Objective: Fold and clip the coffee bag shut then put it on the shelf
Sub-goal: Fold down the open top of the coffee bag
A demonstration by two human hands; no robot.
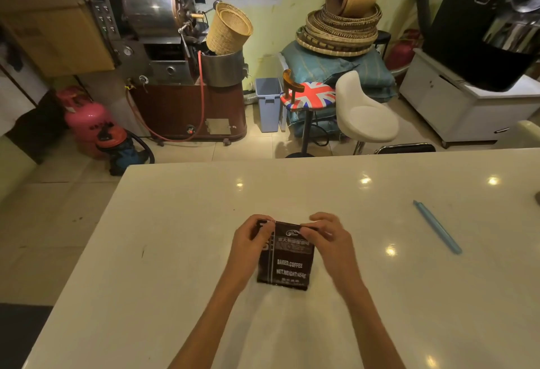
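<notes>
Both hands [253, 240] [327, 240] pinch the glossy black coffee bag [287, 263].

The coffee bag [285, 257] has its top corners hidden under the left hand [251, 244] and right hand [327, 240]. Its smaller print is unreadable. The tabletop [175, 252] runs off the frame's right and bottom edges.

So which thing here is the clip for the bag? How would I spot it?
Look at the white table where both hands hold the dark coffee bag. Go right from the bag, past the right hand, to a long, thin stick lying alone and slanted: that looks like the clip. It is the only light blue thing on the table, and nothing touches it.
</notes>
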